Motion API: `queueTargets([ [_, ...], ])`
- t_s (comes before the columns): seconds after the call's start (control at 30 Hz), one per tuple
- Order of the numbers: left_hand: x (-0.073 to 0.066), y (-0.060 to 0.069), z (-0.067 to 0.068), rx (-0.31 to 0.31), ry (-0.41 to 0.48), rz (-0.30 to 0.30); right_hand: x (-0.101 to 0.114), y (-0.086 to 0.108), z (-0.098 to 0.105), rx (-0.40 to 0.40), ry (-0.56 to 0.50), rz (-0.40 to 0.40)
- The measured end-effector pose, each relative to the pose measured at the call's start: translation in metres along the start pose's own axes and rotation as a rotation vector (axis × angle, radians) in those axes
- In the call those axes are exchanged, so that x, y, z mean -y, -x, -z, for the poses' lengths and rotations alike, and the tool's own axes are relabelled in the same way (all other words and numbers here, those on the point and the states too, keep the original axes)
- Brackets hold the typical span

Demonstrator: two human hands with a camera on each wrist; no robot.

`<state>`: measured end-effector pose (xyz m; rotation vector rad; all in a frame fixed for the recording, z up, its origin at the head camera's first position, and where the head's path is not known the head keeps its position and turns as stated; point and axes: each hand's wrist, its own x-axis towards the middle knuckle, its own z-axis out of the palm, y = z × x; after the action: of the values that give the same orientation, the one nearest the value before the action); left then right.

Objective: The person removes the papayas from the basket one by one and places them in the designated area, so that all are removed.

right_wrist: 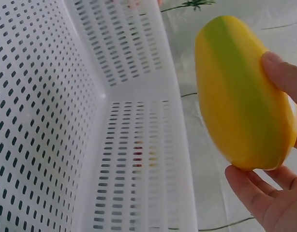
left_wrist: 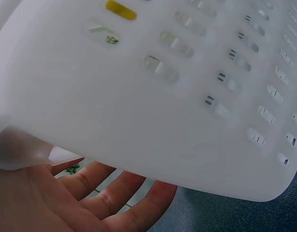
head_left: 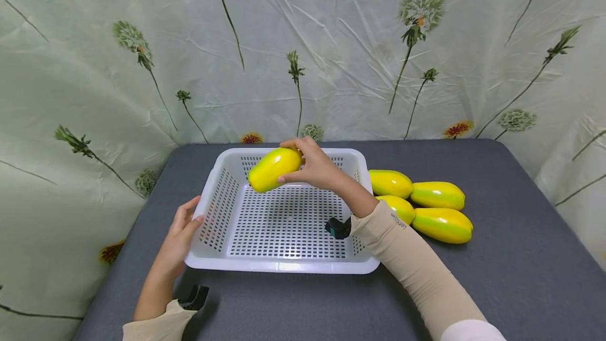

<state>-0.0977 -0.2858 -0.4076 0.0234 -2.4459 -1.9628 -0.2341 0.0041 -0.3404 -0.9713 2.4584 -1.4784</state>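
Note:
A white perforated plastic basket (head_left: 284,266) sits on the table, its inside bare of fruit. My left hand (head_left: 178,238) holds its left rim, thumb on the rim; in the left wrist view the fingers (left_wrist: 110,193) reach past the rim's edge. Above the back part of the basket, my right hand (head_left: 318,166) grips a papaya (head_left: 273,170), yellow with a green stripe. The right wrist view shows this papaya (right_wrist: 238,96) tilted between thumb and fingers, apart from the basket wall.
Several more papayas (head_left: 437,195) lie in two rows on the grey table (head_left: 521,278), just right of the basket. The right forearm (head_left: 416,272) partly covers one. A flower-printed curtain (head_left: 350,57) hangs behind the table. Dark wrist cameras (head_left: 338,228) are worn on both wrists.

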Motion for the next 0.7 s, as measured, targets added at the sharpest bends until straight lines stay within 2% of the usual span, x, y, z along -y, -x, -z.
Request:
queueTargets([
  [0.33,0.002,0.001,0.000,-0.002,-0.010,-0.011,-0.003,0.016,0.014,-0.079,-0.035,0.008],
  [0.7,0.001,-0.001,0.000,-0.011,-0.019,-0.007,-0.012,0.036,0.028,-0.157,-0.019,-0.039],
])
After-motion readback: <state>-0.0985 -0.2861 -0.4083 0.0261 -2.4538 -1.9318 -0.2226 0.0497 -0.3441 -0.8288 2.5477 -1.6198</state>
